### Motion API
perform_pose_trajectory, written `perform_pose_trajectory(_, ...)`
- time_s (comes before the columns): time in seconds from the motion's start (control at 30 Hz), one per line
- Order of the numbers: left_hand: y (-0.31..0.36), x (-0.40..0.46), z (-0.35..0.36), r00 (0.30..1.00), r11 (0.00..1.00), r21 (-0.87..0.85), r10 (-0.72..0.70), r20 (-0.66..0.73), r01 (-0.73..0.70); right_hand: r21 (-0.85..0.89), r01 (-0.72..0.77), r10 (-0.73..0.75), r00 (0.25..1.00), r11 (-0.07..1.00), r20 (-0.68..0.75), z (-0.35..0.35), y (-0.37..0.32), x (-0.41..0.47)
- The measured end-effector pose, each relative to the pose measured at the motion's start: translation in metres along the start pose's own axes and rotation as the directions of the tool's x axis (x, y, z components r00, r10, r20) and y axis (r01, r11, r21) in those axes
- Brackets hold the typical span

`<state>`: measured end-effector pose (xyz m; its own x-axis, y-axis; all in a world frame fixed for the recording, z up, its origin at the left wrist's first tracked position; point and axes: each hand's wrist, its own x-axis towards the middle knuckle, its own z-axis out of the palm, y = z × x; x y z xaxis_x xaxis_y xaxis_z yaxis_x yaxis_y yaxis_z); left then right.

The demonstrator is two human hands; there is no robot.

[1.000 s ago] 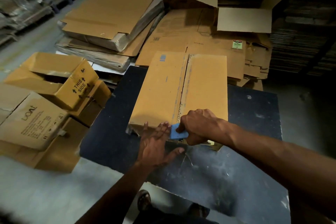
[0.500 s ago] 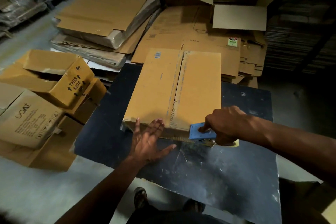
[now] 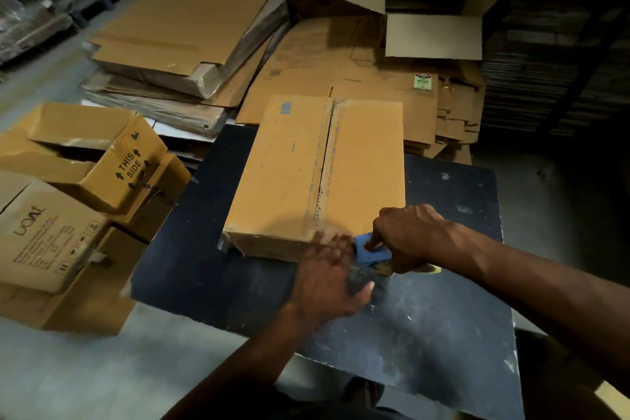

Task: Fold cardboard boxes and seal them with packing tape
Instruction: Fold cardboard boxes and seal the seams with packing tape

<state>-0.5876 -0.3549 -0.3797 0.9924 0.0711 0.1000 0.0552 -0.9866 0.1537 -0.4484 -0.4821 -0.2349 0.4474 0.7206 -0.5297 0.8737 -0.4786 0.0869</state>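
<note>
Because the box (image 3: 317,174) lies flat on the dark table (image 3: 426,334) with its centre seam running toward the person, the near end is within easy reach for taping. The right hand (image 3: 414,235) curls round the blue tape dispenser (image 3: 370,251) at that near edge. The left hand (image 3: 329,278), blurred, seems to press straight, slightly spread fingers against the box end beside the dispenser, probably steadying it.

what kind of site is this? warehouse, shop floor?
Most likely a packing area in a warehouse or storeroom. Stacks of flattened cartons lie on the floor, assembled boxes pile up at the left, and the right hand holds a blue tape dispenser at a box on a dark worktable.
</note>
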Motion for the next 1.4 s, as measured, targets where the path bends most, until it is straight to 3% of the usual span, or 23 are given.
perform_pose_trajectory(0.2, -0.018, -0.016, 0.006, 0.997, 0.996, 0.06, -0.066, 0.049, 0.063, -0.047, 0.001, -0.001, 1.0, 0.999, -0.011, -0.003, -0.004, 0.0)
perform_pose_trajectory(0.37, -0.078, -0.036, -0.011, 0.965, 0.958, 0.145, -0.256, 0.053, 0.246, 0.005, -0.009, 0.009, 1.0, 1.0, -0.012, 0.0, 0.001, -0.005)
perform_pose_trajectory(0.5, -0.056, -0.03, -0.016, 0.93, 0.941, 0.107, -0.334, 0.152, 0.32, 0.045, -0.016, 0.016, 1.0, 0.999, -0.003, 0.001, 0.002, -0.007)
perform_pose_trajectory(0.67, 0.009, -0.009, -0.002, 0.986, 0.996, -0.017, -0.079, 0.146, 0.082, 0.051, -0.035, 0.035, 0.999, 0.998, -0.009, 0.002, 0.003, -0.005)
perform_pose_trajectory(0.77, 0.017, -0.006, 0.001, 0.988, 0.993, -0.056, -0.096, 0.12, 0.103, 0.053, -0.023, 0.023, 1.0, 0.998, -0.005, 0.003, 0.002, -0.005)
perform_pose_trajectory(0.83, 0.011, -0.006, 0.001, 0.99, 0.996, 0.008, -0.095, 0.103, 0.094, 0.059, -0.006, 0.005, 1.0, 0.998, 0.008, 0.003, 0.002, -0.006)
perform_pose_trajectory(1.13, 0.014, 0.001, -0.018, 0.958, 0.986, 0.054, -0.168, 0.233, 0.16, 0.058, -0.014, 0.011, 0.999, 0.998, 0.05, 0.004, 0.029, -0.032)
perform_pose_trajectory(1.4, 0.01, 0.0, -0.011, 0.98, 0.99, 0.004, -0.143, 0.142, 0.144, 0.06, -0.051, 0.046, 0.995, 0.997, 0.088, 0.03, 0.065, -0.053)
